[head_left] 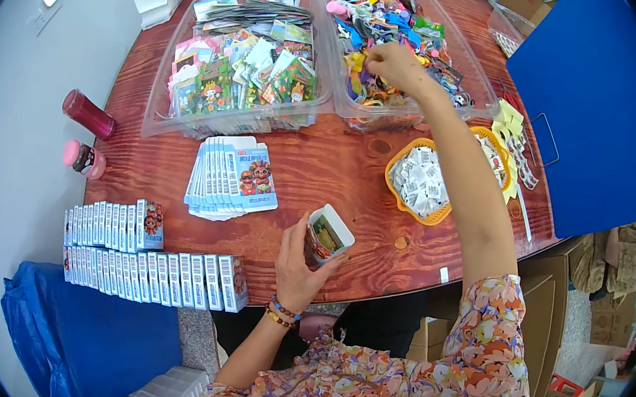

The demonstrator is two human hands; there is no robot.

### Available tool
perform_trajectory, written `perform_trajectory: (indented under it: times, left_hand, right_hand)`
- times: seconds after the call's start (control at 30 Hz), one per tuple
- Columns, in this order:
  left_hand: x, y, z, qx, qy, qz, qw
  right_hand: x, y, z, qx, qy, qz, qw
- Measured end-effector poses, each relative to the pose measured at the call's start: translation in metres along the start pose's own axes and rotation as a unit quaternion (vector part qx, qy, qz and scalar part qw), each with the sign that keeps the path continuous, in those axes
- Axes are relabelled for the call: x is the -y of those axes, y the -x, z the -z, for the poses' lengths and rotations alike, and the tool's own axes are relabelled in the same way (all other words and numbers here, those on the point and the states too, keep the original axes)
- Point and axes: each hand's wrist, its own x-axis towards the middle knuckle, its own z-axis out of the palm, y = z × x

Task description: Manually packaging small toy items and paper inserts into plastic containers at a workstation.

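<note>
Near the table's front edge, my left hand (300,263) is closed round a small open carton (345,229). The carton stands with its open top up, and something green and flat shows inside it. My right hand (396,67) reaches into a clear plastic bin (375,113) heaped with colourful trinkets (412,29), apparently straps and small charms. Its fingers are bent together over the pile; what they pinch, if anything, is hidden. My right forearm passes above two yellow baskets, one of them the basket (394,182) with small white packets (420,180).
Left of the trinkets stands another clear bin (157,113) full of picture cards (251,65). Flat blue cartons (230,177) lie fanned below it. Two rows of filled cartons (160,278) line the front left edge, near a pink-lidded jar (85,160) and red cup (90,114). A blue panel (602,113) stands right.
</note>
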Motion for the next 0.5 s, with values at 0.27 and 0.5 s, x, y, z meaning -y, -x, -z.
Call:
perform_trajectory:
  times: [0.27, 0.5]
  left_hand:
    - [0.002, 0.001, 0.0, -0.017, -0.023, -0.028, 0.999]
    - [0.001, 0.0, -0.002, -0.023, -0.023, -0.028, 0.999]
  right_hand:
    - [0.009, 0.031, 0.042, 0.027, -0.198, -0.052, 0.978]
    - [0.038, 0.072, 0.064, 0.068, -0.324, -0.073, 0.941]
